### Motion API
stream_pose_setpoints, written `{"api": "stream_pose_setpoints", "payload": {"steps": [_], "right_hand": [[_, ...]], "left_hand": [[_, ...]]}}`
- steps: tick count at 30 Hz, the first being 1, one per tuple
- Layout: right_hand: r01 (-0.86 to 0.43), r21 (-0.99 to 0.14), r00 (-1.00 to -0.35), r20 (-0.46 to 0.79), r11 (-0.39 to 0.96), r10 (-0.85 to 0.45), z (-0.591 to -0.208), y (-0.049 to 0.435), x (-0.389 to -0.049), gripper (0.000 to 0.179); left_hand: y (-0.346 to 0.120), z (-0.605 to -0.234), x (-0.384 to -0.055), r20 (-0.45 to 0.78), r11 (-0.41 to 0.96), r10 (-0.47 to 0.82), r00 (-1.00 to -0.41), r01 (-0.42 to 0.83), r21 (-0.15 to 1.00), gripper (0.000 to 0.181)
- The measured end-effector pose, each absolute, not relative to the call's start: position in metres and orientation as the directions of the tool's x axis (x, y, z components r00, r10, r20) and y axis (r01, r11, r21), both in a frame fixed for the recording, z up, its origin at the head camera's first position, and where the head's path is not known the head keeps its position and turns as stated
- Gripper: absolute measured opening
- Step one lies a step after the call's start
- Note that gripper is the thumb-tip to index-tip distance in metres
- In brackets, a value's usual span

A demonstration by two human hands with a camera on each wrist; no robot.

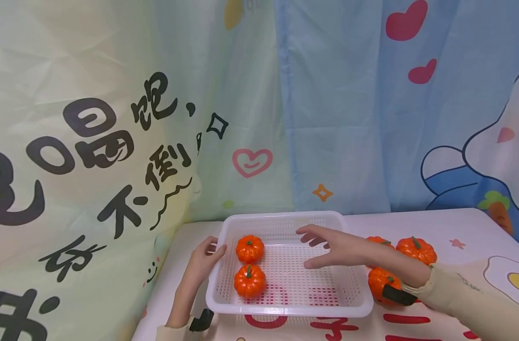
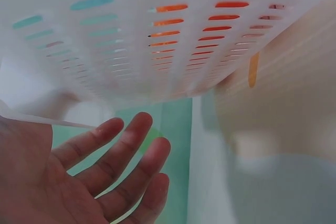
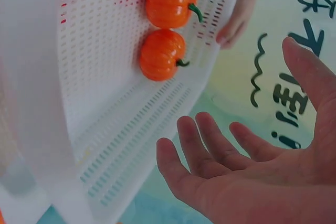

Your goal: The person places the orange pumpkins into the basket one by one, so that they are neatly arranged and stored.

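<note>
A white perforated plastic basket stands on the table with two small orange toy pumpkins inside, one behind the other along its left side. My left hand holds the basket's left rim, thumb over the edge and fingers outside; the left wrist view shows those fingers spread below the slotted wall. Over the basket's right half hovers my right hand, fingers apart and nothing in it. The right wrist view shows its palm bare, apart from the pumpkins.
More orange pumpkins sit on the table right of the basket, partly hidden behind my right forearm. The printed tablecloth shows a fried egg and red lettering. A patterned curtain hangs behind the table and another along the left.
</note>
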State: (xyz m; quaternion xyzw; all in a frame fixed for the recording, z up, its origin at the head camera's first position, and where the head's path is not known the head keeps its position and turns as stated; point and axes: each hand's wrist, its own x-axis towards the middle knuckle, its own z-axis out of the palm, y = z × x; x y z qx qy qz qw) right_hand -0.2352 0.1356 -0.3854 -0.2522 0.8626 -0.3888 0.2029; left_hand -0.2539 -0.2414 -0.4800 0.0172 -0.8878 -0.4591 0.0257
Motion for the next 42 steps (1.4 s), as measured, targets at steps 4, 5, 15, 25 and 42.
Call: {"api": "stream_pose_setpoints", "payload": {"steps": [4, 5, 15, 25, 42], "right_hand": [[-0.278, -0.779, -0.800, -0.136, 0.562, -0.584, -0.379, 0.148, -0.230, 0.076], [-0.280, -0.780, -0.801, -0.132, 0.560, -0.584, -0.378, 0.151, -0.229, 0.076], [-0.294, -0.787, -0.818, -0.086, 0.542, -0.568, -0.370, 0.186, -0.223, 0.079], [-0.272, -0.800, -0.857, -0.051, 0.534, -0.513, -0.369, 0.219, -0.213, 0.079], [-0.255, -0.764, -0.924, 0.014, 0.592, -0.381, -0.381, 0.283, -0.197, 0.075]], "left_hand": [[-0.241, -0.480, -0.253, 0.028, 0.579, -0.053, -0.998, -0.008, 0.816, 0.027], [-0.241, -0.481, -0.253, 0.027, 0.578, -0.054, -0.998, -0.009, 0.816, 0.027], [-0.241, -0.481, -0.254, 0.033, 0.569, -0.055, -0.998, -0.004, 0.822, 0.027], [-0.242, -0.481, -0.255, 0.034, 0.574, -0.051, -0.998, -0.001, 0.819, 0.026], [-0.242, -0.482, -0.254, 0.026, 0.570, -0.042, -0.999, -0.002, 0.822, 0.028]]}}
